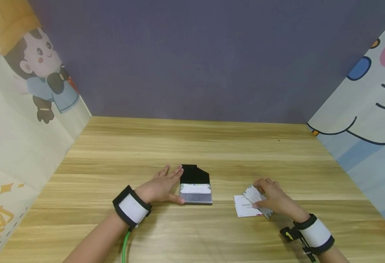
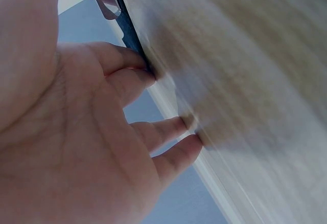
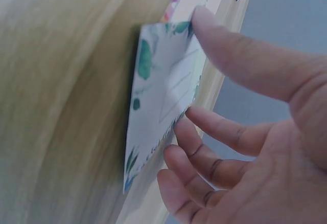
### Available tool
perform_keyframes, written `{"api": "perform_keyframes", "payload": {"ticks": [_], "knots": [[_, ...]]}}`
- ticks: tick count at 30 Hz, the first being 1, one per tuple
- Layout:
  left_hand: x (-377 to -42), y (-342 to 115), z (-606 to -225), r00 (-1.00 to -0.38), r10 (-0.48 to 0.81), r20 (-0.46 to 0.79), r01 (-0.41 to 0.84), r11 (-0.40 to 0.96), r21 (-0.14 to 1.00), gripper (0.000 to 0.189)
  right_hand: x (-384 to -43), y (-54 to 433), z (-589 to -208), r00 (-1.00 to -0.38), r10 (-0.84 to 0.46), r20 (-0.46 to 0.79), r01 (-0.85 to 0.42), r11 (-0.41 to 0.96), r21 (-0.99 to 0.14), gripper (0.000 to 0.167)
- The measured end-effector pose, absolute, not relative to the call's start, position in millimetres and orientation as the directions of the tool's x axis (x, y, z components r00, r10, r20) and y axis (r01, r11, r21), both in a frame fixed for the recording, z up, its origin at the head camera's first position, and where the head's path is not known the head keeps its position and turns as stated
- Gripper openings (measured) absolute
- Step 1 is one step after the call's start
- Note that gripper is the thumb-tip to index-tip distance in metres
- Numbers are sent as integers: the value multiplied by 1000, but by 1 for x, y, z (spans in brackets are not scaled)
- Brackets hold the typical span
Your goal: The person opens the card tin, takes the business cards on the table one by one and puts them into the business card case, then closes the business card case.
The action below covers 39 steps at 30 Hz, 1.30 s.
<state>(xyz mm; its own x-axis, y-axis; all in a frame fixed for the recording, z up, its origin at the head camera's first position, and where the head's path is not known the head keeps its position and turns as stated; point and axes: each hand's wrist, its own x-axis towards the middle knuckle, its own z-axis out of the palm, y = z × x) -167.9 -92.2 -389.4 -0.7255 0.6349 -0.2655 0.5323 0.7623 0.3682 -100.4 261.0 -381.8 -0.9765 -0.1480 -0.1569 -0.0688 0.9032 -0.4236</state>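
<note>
An open card holder point(image 1: 197, 198) lies on the table, its black lid point(image 1: 195, 174) folded back and a leaf-patterned card point(image 1: 197, 188) showing inside. My left hand point(image 1: 161, 188) rests at its left side with fingers spread, fingertips by the lid and thumb at the lower corner. To the right, my right hand point(image 1: 274, 197) pinches a leaf-bordered business card point(image 3: 158, 86) by its edges, between thumb and fingers. That card is tilted and overlaps a white printed card point(image 1: 243, 209) lying flat. In the left wrist view, the holder's edge point(image 2: 127, 29) shows beyond the fingertips.
The wood-grain table point(image 1: 179, 142) ends at a dark grey-blue panel point(image 1: 192, 65). Cartoon-printed sheets stand at the left point(image 1: 24, 146) and right point(image 1: 360, 106). A green cable point(image 1: 124, 244) runs from the left wrist band.
</note>
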Motion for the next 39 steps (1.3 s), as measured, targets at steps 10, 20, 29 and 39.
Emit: {"api": "perform_keyframes", "payload": {"ticks": [10, 20, 29, 39], "knots": [[-168, -92, -389, -727, 635, -263, 537, 763, 360, 99, -101, 259, -383, -983, -142, -117, -78, 898, -434, 54], [-167, -92, -389, -728, 636, -258, 531, 760, 375, 98, -102, 258, -385, -980, -187, -74, -132, 875, -467, 49], [-166, -92, -387, -725, 644, -242, 525, 745, 411, 97, -106, 257, -384, -979, -189, 78, -204, 859, -470, 23], [-165, -93, -387, -729, 639, -245, 523, 751, 404, 97, -114, 247, -378, -962, -191, 195, -264, 836, -481, 25]]}}
